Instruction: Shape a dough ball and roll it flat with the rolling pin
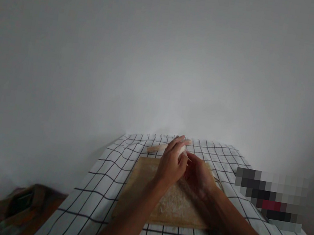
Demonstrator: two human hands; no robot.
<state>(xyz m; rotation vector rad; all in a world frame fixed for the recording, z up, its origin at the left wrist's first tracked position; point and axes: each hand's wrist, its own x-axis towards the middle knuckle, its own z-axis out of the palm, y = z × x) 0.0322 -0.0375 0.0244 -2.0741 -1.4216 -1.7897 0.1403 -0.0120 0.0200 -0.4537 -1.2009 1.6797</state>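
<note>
A wooden board lies on a surface covered by a white cloth with a dark grid, and a patch of white flour is spread over the board's middle and near part. Above the board's far part, the two hands come together around a small, pale piece of dough. The left hand has its fingers bent over the dough in a narrow grip. The right hand is curled close on the dough's right side; its inner fingers are hidden, so I cannot tell how firmly its grip is closed.

Just beyond the board's far edge lies a rolling pin, partly covered by the left hand. A thin curved item, too blurred to name, shows beside the board's right edge, near the right wrist.

The cloth leaves a broad margin to the left of the board, and another strip runs along its near edge. Beyond the board and the rolling pin, the surface meets a pale wall, which limits room on the far side. The forearms cross the board's near corners. Well left of the board, below the surface's edge, sits a brown box-like object in shadow.
</note>
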